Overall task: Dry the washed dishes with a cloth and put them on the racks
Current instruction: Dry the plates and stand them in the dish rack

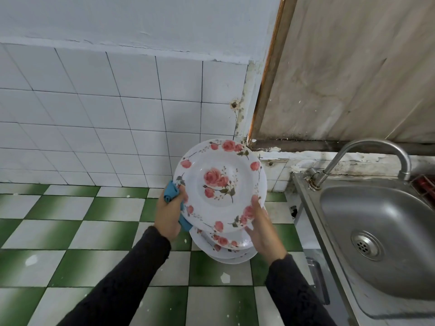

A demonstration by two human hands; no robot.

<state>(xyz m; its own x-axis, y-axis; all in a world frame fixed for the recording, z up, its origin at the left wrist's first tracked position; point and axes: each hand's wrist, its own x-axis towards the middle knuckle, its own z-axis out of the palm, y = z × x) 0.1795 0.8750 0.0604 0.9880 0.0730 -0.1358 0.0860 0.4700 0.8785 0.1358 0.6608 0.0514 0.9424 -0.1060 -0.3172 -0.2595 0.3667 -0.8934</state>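
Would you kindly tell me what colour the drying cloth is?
The cloth is blue, clearest in the head view.

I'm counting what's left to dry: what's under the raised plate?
A stack of rose plates, a few rims showing. The plate and right hand cover most of it, so their number and what the stack stands on cannot be seen.

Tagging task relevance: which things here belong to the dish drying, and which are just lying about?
In the job:
floral plate, gripped by left hand and right hand
blue cloth in the left hand
plate stack below

Lying about:
sink
tap
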